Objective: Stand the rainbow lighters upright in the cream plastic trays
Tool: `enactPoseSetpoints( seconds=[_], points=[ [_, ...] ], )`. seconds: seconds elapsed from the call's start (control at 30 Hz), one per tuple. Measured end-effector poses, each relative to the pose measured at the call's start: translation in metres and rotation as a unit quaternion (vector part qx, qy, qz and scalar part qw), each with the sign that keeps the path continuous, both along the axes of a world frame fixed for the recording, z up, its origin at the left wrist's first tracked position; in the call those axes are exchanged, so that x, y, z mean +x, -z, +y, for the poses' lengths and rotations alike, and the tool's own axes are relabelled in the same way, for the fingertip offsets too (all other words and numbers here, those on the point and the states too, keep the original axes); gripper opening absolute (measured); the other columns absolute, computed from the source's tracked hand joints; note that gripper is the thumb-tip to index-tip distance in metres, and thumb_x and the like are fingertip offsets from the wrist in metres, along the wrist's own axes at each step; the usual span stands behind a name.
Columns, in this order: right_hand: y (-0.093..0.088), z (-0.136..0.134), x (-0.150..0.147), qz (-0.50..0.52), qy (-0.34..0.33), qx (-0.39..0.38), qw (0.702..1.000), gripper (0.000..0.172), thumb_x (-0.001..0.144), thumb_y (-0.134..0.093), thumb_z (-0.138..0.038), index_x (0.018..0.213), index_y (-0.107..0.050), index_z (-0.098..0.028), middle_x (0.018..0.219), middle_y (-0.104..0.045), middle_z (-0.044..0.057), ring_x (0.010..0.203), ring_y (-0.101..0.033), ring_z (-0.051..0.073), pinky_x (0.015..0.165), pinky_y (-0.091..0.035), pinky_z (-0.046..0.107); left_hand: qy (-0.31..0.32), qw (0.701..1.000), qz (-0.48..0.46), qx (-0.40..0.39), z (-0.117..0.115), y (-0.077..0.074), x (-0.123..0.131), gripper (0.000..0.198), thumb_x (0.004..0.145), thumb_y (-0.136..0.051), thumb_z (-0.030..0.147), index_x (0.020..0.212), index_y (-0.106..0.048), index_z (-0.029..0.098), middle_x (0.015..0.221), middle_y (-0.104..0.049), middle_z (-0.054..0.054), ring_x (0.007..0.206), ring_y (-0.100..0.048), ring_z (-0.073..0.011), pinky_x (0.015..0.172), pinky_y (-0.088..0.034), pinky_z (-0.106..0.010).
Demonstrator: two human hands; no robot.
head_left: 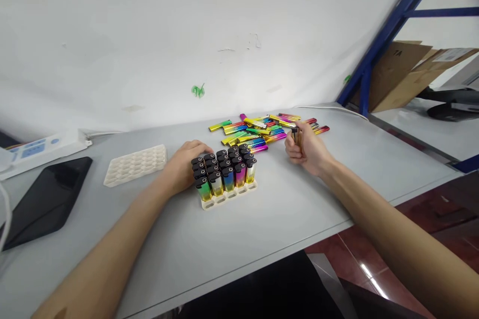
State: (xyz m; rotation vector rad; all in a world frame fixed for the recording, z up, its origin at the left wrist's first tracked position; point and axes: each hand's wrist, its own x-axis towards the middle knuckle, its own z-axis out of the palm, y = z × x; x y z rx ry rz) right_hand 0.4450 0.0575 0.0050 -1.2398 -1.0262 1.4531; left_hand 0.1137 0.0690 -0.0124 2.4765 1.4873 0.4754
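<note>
A cream rack (229, 196) holds several rows of upright lighters (228, 179) with black tops and shiny green, silver, blue, magenta and yellow bodies. The front row of slots in it has no lighters. My left hand (187, 162) is closed around the rack's left side, its fingers curving behind the lighters and partly hidden by them. To the right, my right hand (306, 149) is closed on a single lighter (297, 137), raised above the table with its black top showing. Behind both hands lies a loose pile of shiny multicoloured lighter sleeves (258, 130).
A second cream rack (135, 164) lies to the left, beside a black phone-like slab (48, 194) and a white device with blue buttons (45, 149). A white wall backs the grey table (284, 214). Blue frame posts and cardboard boxes (404, 75) stand right.
</note>
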Motion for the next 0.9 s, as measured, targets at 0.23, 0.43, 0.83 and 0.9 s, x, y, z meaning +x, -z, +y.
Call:
enactPoseSetpoints(
  seconds=[0.23, 0.43, 0.83, 0.9],
  points=[
    [0.0021, -0.0003, -0.0041, -0.002, 0.009, 0.002, 1.0, 0.052, 0.093, -0.047, -0.058, 0.057, -0.041, -0.021, 0.052, -0.026, -0.005, 0.044, -0.016, 0.008, 0.042, -0.01, 0.024, 0.003, 1.0, -0.001, 0.002, 0.0, 0.0005, 0.0002, 0.034, 0.073, -0.054, 0.026, 0.105, -0.066, 0.024, 0.116, -0.069, -0.007, 0.113, -0.061, -0.0286, 0.097, -0.051, -0.039],
    [0.0055, -0.0011, -0.0058, 0.014, 0.016, 0.051, 0.998, 0.044, 0.094, -0.056, -0.061, 0.079, -0.059, -0.021, 0.072, -0.051, 0.0, 0.058, -0.047, 0.012, 0.047, -0.041, 0.024, -0.002, 1.0, 0.009, -0.005, -0.0001, -0.0008, 0.0013, 0.036, 0.073, -0.054, 0.025, 0.106, -0.067, 0.022, 0.118, -0.068, -0.009, 0.114, -0.06, -0.0297, 0.097, -0.051, -0.041],
    [0.0061, -0.0041, -0.0051, 0.022, -0.064, 0.023, 0.997, 0.057, 0.09, -0.052, -0.077, 0.074, -0.047, -0.022, 0.057, -0.031, -0.007, 0.045, -0.021, 0.007, 0.042, -0.01, 0.022, -0.005, 1.0, 0.009, -0.009, -0.001, -0.0014, 0.0021, 0.037, 0.074, -0.054, 0.025, 0.109, -0.067, 0.022, 0.119, -0.068, -0.009, 0.115, -0.06, -0.0289, 0.098, -0.051, -0.04],
    [0.0037, -0.0031, -0.005, 0.02, -0.058, 0.0, 0.998, 0.059, 0.096, -0.041, -0.071, 0.064, -0.042, -0.021, 0.053, -0.028, -0.007, 0.043, -0.017, 0.007, 0.042, -0.01, 0.023, -0.004, 1.0, 0.013, -0.009, -0.0011, -0.0017, 0.002, 0.036, 0.075, -0.053, 0.025, 0.108, -0.067, 0.022, 0.119, -0.068, -0.008, 0.115, -0.06, -0.0286, 0.098, -0.05, -0.039]
  ],
)
